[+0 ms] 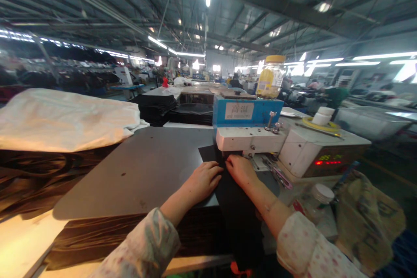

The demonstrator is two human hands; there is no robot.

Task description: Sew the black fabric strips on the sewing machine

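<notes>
A long piece of black cloth [239,208] runs from under the head of a blue and white sewing machine [249,139] and hangs over the table's front edge. At its left edge, my left hand [203,180] has bent fingers and thumb closed on the cloth. Close by on the right, my right hand [241,169] grips the cloth with curled fingers just in front of the machine head; its fingertips are partly hidden. A grey metal work plate [137,173] spreads out left of the cloth. Pink-handled thread snips [282,176] lie right of my right hand.
A control box [312,152] with lit digits stands at right, near a lidded jar [317,200] and a brown sack [368,217]. A yellow-lidded jar [270,77] tops the machine. Dark cloth stacks [156,106] lie behind; white fabric [65,117] covers a brown pile at left.
</notes>
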